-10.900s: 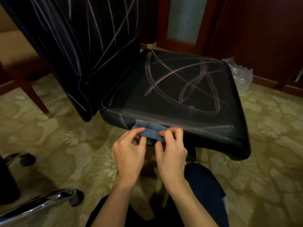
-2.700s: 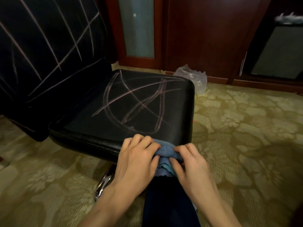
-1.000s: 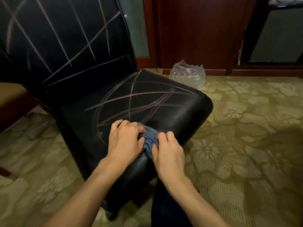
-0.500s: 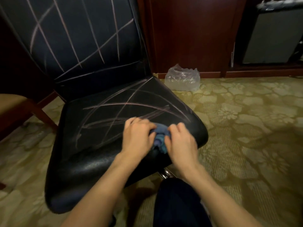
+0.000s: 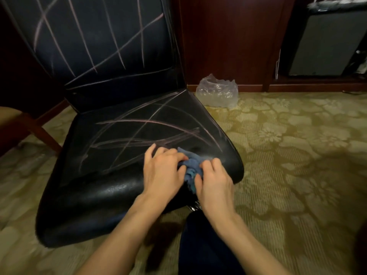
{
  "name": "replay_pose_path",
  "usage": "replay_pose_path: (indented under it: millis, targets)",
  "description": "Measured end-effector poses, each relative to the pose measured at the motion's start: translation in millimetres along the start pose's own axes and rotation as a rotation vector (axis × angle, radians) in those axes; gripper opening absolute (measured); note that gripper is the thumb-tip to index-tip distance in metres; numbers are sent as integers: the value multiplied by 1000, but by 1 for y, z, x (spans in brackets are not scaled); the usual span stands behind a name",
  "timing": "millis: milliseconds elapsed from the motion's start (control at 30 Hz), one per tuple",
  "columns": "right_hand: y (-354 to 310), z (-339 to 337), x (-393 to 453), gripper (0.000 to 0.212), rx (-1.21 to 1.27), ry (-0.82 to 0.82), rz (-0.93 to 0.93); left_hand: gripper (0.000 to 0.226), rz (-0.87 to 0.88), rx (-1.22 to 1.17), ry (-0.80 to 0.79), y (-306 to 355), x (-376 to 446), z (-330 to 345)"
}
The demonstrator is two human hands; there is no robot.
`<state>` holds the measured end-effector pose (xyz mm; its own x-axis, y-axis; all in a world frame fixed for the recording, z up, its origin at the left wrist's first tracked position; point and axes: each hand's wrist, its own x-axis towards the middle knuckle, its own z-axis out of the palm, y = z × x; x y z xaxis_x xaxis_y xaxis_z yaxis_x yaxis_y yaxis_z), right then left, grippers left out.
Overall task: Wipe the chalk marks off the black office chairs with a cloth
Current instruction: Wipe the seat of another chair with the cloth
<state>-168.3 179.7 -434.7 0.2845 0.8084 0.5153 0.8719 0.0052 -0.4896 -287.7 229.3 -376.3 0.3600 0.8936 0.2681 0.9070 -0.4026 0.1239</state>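
Observation:
A black office chair fills the left of the head view, its seat [image 5: 111, 175] and backrest [image 5: 95, 36] crossed by pale pink chalk lines [image 5: 147, 124]. A crumpled blue cloth [image 5: 191, 167] lies on the seat's front right corner. My left hand [image 5: 161, 173] holds the cloth from the left with its fingers curled over it. My right hand [image 5: 213, 181] pinches the cloth from the right. The seat strip nearest me looks free of lines. My hands hide much of the cloth.
A clear plastic bag [image 5: 217, 92] sits on the patterned green carpet [image 5: 288, 155] behind the seat, by a dark wooden wall. A wooden chair leg [image 5: 41, 132] stands at the left. My dark-trousered knee [image 5: 204, 241] is below the seat's front.
The chair has turned until its seat faces me. Both hands with the cloth shifted from the front edge onto the seat's front right corner.

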Motion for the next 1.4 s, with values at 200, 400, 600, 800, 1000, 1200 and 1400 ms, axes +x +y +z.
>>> replay_pose_path:
  millis: [200,400,600,800,1000,1200,1400]
  targets:
    - [-30,-7,-36,14,59,-82,-156,17,-48,45,-15,-25,-47,-22]
    - [-6,-26,-70,10,236,-63,-162,24,35,-91,143,-20,-93,-7]
    - [18,-39,-35,17,297,-51,-6,16,39,-118,151,17,-63,-4]
    - [17,-28,-26,12,386,20,151,15,48,-59,69,24,-40,-7]
    - [7,-30,-84,10,522,40,134,19,134,-100,85,9,-95,-11]
    - [-17,-24,-110,11,657,-40,121,24,126,-60,66,-17,-115,-21]
    - [-29,-9,-105,12,673,-86,59,24,97,-8,79,-30,-115,-30]
